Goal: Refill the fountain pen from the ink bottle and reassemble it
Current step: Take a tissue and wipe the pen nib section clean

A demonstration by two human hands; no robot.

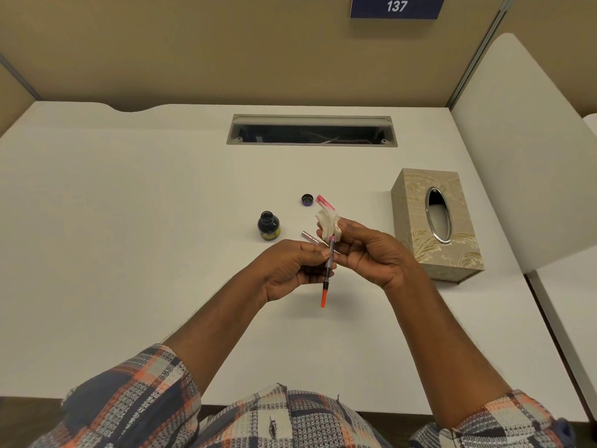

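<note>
One bottle point(268, 225), two hands point(292, 270).

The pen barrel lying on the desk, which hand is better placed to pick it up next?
Probably the left hand. The pen barrel lies just beyond its fingertips, while the right hand is busy pinching a tissue on the pen's tip. The left would have to hand the pen over first.

One head-worn wide-angle view
We look forward and down over the white bench point(129, 221) from close above, partition wall point(193, 59) ahead, forearms reaching away from us at the bottom
</note>
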